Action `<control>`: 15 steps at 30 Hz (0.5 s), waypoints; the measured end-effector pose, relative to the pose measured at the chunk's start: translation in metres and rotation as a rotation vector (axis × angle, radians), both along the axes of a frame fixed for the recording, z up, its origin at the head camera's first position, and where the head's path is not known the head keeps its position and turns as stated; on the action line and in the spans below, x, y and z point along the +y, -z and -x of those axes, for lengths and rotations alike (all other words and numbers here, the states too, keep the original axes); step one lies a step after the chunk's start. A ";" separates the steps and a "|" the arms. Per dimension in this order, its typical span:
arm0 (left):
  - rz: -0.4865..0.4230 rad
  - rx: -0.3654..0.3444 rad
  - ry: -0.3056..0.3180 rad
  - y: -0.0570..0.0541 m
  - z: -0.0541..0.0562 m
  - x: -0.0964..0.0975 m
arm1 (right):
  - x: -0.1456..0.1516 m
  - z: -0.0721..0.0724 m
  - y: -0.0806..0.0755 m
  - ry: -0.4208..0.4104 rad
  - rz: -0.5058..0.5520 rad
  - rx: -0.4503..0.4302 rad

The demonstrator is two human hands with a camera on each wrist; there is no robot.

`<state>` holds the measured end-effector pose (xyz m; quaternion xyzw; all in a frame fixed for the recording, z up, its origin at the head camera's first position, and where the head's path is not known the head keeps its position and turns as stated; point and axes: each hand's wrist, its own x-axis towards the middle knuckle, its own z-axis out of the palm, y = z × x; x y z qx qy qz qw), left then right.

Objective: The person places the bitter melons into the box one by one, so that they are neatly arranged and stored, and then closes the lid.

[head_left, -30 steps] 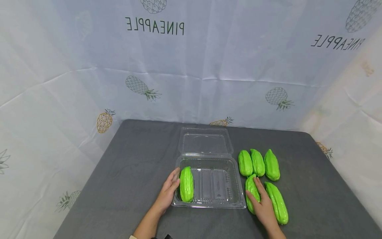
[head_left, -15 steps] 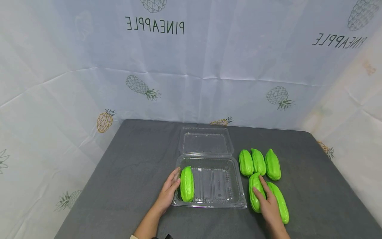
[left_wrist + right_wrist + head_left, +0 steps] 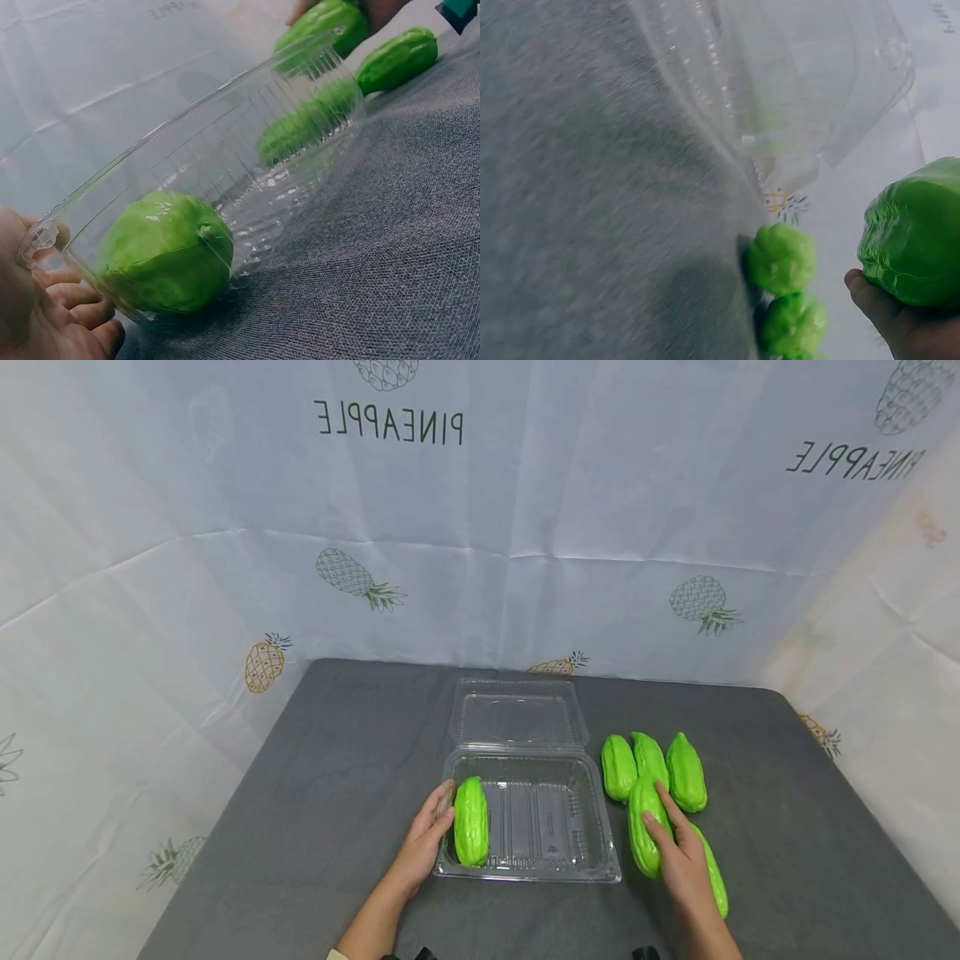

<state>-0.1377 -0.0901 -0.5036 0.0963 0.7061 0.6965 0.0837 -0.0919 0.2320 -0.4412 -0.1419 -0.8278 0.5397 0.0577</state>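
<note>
A clear plastic clamshell box [image 3: 536, 868] lies with its lid folded back. One ribbed green bitter melon [image 3: 471, 822] is inside against the left wall. My left hand [image 3: 420, 843] grips that side of the box, its thumb over the rim and its fingers outside the wall. To the right of the box, my right hand [image 3: 681, 852] holds another bitter melon [image 3: 647, 835] between thumb and fingers. In the right wrist view this held melon [image 3: 922, 236] is raised off the table, its far side out of frame.
Behind the held one stand three more bitter melons [image 3: 686, 772] in a row. Another bitter melon [image 3: 712, 877] is partly covered by my right hand. The grey table [image 3: 337, 760] ends at a pineapple-print curtain [image 3: 480, 610].
My right hand has picked up the bitter melon, shifting it slightly right and then upward, so it now overlaps the back row. The left hand and box have stayed put.
</note>
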 end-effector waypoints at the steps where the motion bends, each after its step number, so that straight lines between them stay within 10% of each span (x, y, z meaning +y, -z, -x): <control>1: 0.000 0.000 0.000 0.000 0.000 0.000 | -0.001 0.001 -0.001 -0.004 0.004 0.006; 15: 0.006 0.027 -0.003 -0.002 -0.002 0.000 | -0.033 0.011 -0.012 -0.138 0.105 0.095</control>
